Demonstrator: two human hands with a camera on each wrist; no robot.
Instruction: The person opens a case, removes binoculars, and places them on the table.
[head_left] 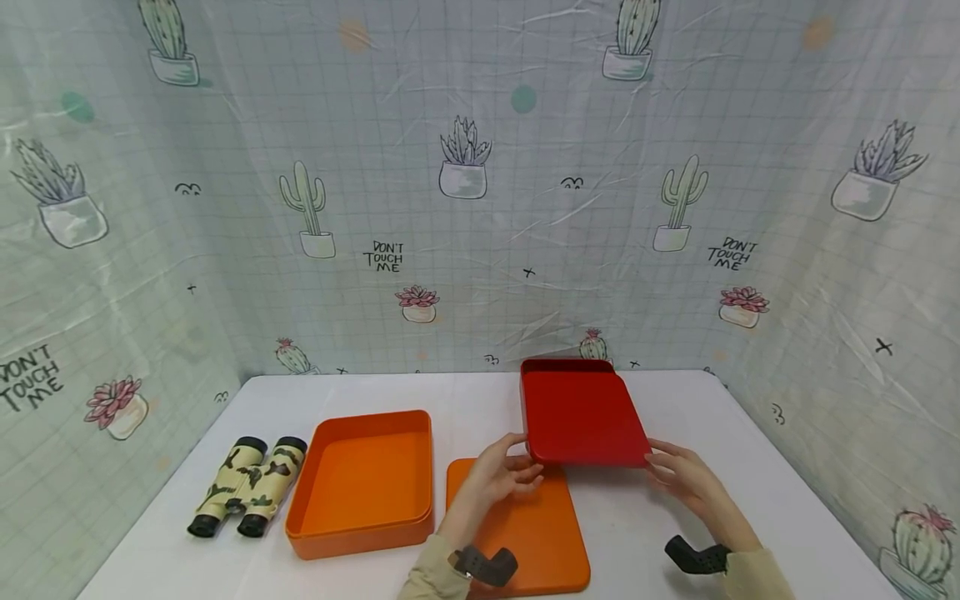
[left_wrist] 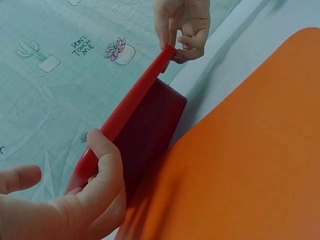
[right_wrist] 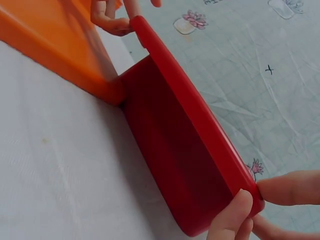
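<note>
A red lid (head_left: 585,417) lies slanted over a red box (right_wrist: 170,150), its near edge raised off the box wall. At the far end, a strip of the box's dark inside shows behind the lid. My left hand (head_left: 501,472) grips the lid's near left corner, with one finger held away from it in the left wrist view. Thumb and fingers of my right hand (head_left: 688,482) pinch the near right corner. Under my left forearm lies a flat orange lid (head_left: 551,542). What the red box holds, if anything, is hidden.
An orange box (head_left: 367,475) without a cover stands left of the orange lid. Camouflage-patterned binoculars (head_left: 251,487) lie beside it on the white table (head_left: 480,400). A cactus-print curtain (head_left: 480,233) hangs behind and along both sides.
</note>
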